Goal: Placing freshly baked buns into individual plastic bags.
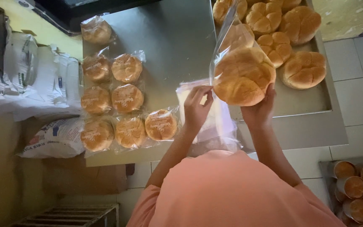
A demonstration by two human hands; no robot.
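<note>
R hand [260, 110] grips bun [243, 75]; L hand [197, 107] pinches clear bag [223, 46] edge.

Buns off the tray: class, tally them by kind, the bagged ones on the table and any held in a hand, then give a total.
Bagged buns on the table: 8
Bun in right hand, left hand pinching clear bag: 1
Total: 9

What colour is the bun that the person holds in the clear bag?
Golden brown, in the head view: the bun in the clear bag.
</note>
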